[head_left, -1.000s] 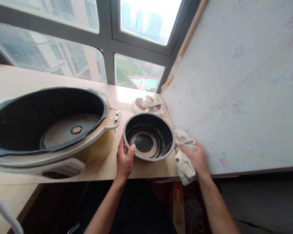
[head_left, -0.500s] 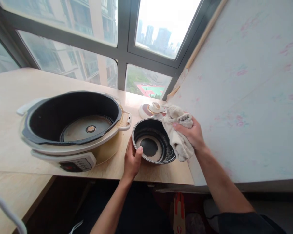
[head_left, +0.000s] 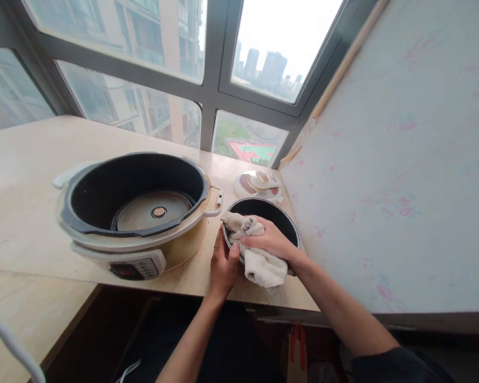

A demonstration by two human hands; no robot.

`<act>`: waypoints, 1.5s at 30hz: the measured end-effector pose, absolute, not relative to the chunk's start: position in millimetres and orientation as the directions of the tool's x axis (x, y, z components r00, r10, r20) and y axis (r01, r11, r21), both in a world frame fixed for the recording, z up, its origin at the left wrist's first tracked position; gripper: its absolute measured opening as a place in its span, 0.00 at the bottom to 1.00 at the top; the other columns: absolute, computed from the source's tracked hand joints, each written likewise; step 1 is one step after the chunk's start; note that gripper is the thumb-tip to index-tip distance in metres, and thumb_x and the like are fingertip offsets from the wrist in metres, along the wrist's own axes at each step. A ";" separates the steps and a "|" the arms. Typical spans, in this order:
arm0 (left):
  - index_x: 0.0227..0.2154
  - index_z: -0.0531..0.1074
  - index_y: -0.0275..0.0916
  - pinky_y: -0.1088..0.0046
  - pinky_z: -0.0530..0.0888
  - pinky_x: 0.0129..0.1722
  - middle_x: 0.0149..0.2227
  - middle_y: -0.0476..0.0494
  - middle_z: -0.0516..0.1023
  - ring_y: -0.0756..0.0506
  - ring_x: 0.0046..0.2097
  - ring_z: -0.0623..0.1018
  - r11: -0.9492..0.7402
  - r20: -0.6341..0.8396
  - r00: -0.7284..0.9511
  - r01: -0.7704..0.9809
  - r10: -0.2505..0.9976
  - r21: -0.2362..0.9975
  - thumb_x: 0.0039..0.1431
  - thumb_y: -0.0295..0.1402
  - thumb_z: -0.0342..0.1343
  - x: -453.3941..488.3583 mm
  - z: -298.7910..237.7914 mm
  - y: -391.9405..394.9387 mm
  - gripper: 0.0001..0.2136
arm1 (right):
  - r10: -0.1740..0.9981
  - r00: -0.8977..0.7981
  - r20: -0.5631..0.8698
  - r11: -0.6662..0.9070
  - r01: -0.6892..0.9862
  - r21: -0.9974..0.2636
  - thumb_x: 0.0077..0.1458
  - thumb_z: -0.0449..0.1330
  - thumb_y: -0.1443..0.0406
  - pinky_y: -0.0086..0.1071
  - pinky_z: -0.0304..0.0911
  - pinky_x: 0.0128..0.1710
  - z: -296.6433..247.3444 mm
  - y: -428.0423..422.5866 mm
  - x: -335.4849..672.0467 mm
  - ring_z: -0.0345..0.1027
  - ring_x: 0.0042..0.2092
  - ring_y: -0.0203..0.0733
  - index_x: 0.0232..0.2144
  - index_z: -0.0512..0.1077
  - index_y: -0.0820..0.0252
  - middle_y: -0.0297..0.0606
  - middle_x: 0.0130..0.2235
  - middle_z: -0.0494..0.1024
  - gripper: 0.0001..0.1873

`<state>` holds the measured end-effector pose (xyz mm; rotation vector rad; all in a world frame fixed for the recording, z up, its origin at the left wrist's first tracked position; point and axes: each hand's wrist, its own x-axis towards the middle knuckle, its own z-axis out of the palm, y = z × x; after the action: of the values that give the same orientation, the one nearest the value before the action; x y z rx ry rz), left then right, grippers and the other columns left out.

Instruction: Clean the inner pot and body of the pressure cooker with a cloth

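A dark round inner pot (head_left: pixel 284 222) stands near the counter's front edge. My left hand (head_left: pixel 224 268) grips its left rim, thumb on the near side and fingers around the outer wall. My right hand (head_left: pixel 272 240) is closed on a crumpled off-white cloth (head_left: pixel 265 268), which lies over the pot's left and near rim, partly inside. The cloth and hand hide most of the pot's bottom. To the left is the pressure cooker body (head_left: pixel 175 246), lidless, with its black inside and round heating plate (head_left: pixel 143 215) showing.
Behind the pot lies a white and brown lid (head_left: pixel 247 183) with a handle. A wallpapered wall (head_left: pixel 383 175) closes off the right side, and windows (head_left: pixel 259 135) line the back. A grey cable (head_left: pixel 14 340) curves at lower left.
My right hand has brought the cloth left and down, from above the pot's right rim to its left and near rim. My left hand keeps its hold. The view has shifted slightly left.
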<state>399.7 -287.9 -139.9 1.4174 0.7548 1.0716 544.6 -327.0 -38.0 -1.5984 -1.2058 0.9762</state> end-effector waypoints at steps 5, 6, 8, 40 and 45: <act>0.69 0.58 0.42 0.56 0.58 0.70 0.70 0.38 0.62 0.38 0.71 0.61 -0.171 0.195 0.388 -0.096 0.901 0.981 0.67 0.40 0.50 398.3 -144.5 -286.8 0.29 | 0.983 0.155 -0.102 -0.144 0.287 -0.947 0.47 0.70 0.62 0.34 0.65 0.46 -37.2 -327.3 547.7 0.71 0.44 0.42 0.50 0.75 0.58 0.35 0.44 0.79 0.25; 0.69 0.58 0.42 0.56 0.58 0.70 0.70 0.38 0.61 0.38 0.71 0.61 -0.176 0.197 0.389 -0.088 0.900 0.980 0.68 0.40 0.50 398.1 -146.0 -286.7 0.29 | 0.985 0.138 -0.104 -0.141 0.299 -0.944 0.48 0.70 0.62 0.34 0.65 0.46 -36.3 -327.9 548.2 0.71 0.44 0.42 0.51 0.75 0.58 0.35 0.44 0.79 0.26; 0.69 0.58 0.42 0.57 0.58 0.70 0.70 0.38 0.62 0.38 0.71 0.62 -0.175 0.188 0.384 -0.071 0.904 0.982 0.67 0.41 0.50 397.5 -148.7 -287.1 0.29 | 0.987 0.113 -0.114 -0.144 0.318 -0.937 0.48 0.70 0.61 0.34 0.65 0.46 -34.3 -330.0 548.8 0.71 0.44 0.42 0.53 0.74 0.57 0.36 0.45 0.79 0.28; 0.66 0.65 0.41 0.54 0.62 0.68 0.66 0.37 0.68 0.35 0.68 0.66 -0.137 0.185 0.411 -0.143 0.893 0.980 0.63 0.40 0.54 392.1 -141.8 -288.3 0.28 | 0.886 0.257 0.386 -0.024 0.857 -0.515 0.50 0.65 0.62 0.48 0.63 0.59 -35.2 -287.0 615.6 0.72 0.55 0.55 0.54 0.76 0.58 0.45 0.53 0.79 0.27; 0.67 0.62 0.40 0.55 0.57 0.70 0.69 0.37 0.63 0.37 0.71 0.62 -0.146 0.182 0.403 -0.120 0.897 0.982 0.64 0.41 0.52 394.1 -149.3 -288.5 0.30 | 0.956 -0.034 0.291 0.183 0.845 -0.502 0.51 0.64 0.67 0.41 0.64 0.55 -30.5 -278.3 565.2 0.73 0.51 0.49 0.54 0.75 0.55 0.40 0.50 0.79 0.26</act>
<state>394.1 -288.5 -149.3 1.4372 0.7440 1.0432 565.2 -278.3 -30.5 -1.6869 -1.9013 0.2558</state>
